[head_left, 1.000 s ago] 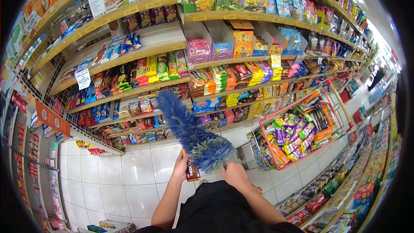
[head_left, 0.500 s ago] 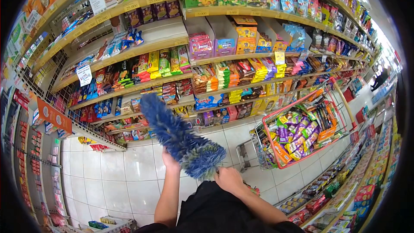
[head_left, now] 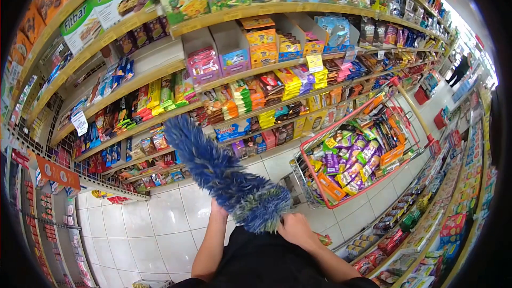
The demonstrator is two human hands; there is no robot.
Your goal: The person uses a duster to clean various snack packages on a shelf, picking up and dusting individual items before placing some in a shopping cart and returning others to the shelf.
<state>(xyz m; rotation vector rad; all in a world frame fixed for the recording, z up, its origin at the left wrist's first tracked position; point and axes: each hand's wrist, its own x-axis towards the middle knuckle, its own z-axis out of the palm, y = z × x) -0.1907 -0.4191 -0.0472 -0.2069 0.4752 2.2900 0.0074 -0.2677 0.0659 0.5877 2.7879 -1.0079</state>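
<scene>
A fluffy blue duster [head_left: 205, 160] with a greyer lower end slants across the middle of the head view, its tip pointing up and left toward the snack shelves. My right hand [head_left: 295, 229] is closed at the duster's lower end, where the handle would be; the handle itself is covered. Against the underside of the duster rests my left hand [head_left: 217, 209], its fingers hidden behind the fibres. Nearest to the duster's tip are lower shelves with packed chocolate bars and wafers [head_left: 226, 101].
A red-rimmed shopping cart [head_left: 303, 173] full of purple and orange snack packs stands on the right. Shelves [head_left: 314, 8] curve along the front; another packed shelf [head_left: 405, 240] lines the right side. White tiles [head_left: 165, 210] cover the floor. A person [head_left: 461, 69] stands far down the aisle.
My view has turned to the right, so shelves and cart sit farther left. The duster now lies at a flatter slant, with both hands still at it.
</scene>
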